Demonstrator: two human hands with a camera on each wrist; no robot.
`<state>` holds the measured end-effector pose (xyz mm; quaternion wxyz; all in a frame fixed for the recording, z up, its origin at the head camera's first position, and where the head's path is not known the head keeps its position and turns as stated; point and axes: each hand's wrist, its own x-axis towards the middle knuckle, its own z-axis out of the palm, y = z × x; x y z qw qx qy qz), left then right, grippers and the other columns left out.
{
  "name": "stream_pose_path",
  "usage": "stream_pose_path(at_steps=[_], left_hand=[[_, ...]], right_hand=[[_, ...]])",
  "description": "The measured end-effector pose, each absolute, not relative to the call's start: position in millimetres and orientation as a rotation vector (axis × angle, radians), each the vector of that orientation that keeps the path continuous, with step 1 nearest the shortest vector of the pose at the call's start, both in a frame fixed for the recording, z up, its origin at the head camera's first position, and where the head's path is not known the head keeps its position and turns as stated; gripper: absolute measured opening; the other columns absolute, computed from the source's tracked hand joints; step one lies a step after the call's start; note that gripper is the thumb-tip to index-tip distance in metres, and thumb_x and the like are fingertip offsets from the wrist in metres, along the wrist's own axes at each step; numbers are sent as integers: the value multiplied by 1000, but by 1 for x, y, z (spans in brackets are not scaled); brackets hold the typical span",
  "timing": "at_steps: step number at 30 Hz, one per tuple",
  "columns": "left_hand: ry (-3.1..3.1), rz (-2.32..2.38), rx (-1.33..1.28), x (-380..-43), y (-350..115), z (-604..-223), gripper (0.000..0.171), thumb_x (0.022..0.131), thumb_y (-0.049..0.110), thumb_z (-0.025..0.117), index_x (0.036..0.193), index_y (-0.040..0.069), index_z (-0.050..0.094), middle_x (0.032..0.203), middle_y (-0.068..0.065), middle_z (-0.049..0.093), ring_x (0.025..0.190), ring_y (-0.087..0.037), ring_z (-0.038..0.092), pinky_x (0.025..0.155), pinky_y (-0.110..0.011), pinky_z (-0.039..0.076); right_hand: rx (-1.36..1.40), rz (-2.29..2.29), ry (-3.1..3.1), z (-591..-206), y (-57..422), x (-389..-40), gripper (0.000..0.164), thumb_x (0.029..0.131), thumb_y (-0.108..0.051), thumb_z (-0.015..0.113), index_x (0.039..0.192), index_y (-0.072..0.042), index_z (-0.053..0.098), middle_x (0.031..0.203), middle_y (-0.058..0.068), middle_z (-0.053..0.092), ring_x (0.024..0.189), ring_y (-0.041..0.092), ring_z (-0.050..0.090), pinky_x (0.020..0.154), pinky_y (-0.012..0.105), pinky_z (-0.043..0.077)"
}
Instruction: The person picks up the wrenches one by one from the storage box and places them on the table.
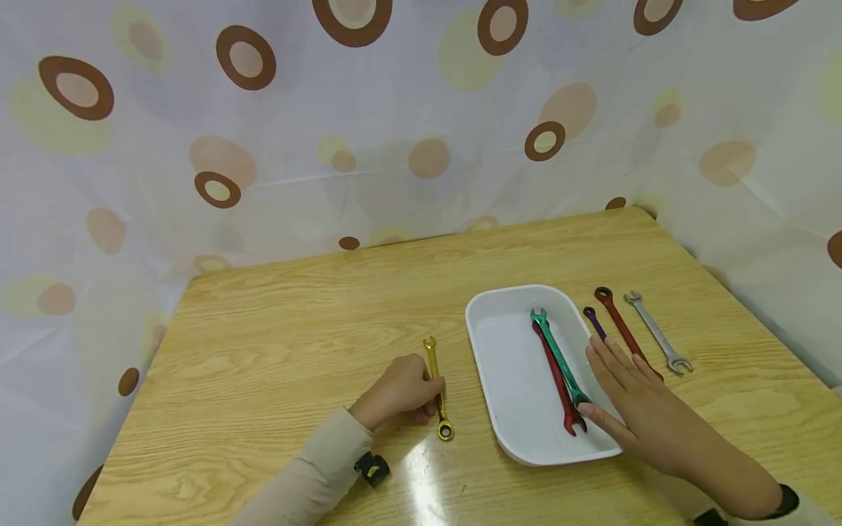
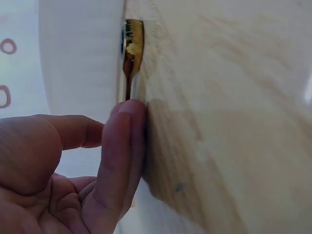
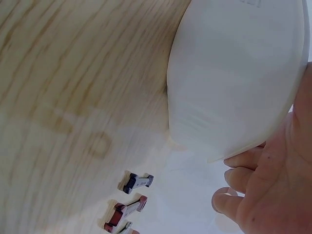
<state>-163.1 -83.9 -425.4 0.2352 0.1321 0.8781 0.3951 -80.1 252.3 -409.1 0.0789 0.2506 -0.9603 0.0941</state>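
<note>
A gold combination wrench (image 1: 431,361) lies on the table left of the white tray (image 1: 487,394). My left hand (image 1: 403,387) grips its middle, ring end toward me; in the left wrist view the curled fingers (image 2: 117,156) cover part of the shank. Inside the tray, a green wrench (image 1: 555,351) lies partly across a red open-ended wrench (image 1: 559,387). My right hand (image 1: 647,416) is at the tray's right rim with fingers extended and thumb reaching over the inside. In the right wrist view its fingertips are right at the rim.
Right of the tray lie a purple wrench (image 1: 594,321), partly hidden by my right hand, a red ratchet wrench (image 1: 621,321) and a silver open-ended wrench (image 1: 658,334). A patterned cloth (image 1: 395,109) hangs behind the wooden table (image 1: 276,329) and along its sides.
</note>
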Motion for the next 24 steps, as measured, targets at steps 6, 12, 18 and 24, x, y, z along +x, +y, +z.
stream_pose_path(at_steps=[6,12,18,24], left_hand=[[2451,1023,396,-164,-87,-418,40,93,22,58,58,4,66,51,-3,63,43,-14,61,43,-25,48],[2439,1113,432,-168,-83,-401,33,95,26,58,73,3,64,65,-7,67,55,-18,64,52,-29,53],[2421,1239,523,-169,-57,-372,22,95,27,59,94,5,63,78,-4,66,68,-18,67,58,-27,54],[2445,1205,600,-169,-16,-361,26,93,28,62,101,3,63,83,0,64,69,-10,64,59,-21,51]], right_hand=[[742,284,-2878,-409,252,-80,77,96,-39,55,151,2,20,157,21,20,145,12,-13,113,25,-15],[750,281,-2868,-410,253,-80,77,96,-39,55,151,2,21,156,21,20,145,11,-12,113,24,-14],[748,285,-2880,-410,254,-80,77,97,-39,55,151,2,19,157,21,19,145,11,-14,113,24,-15],[748,299,-2874,-411,254,-81,76,96,-39,55,151,2,20,156,21,20,145,11,-12,113,24,-14]])
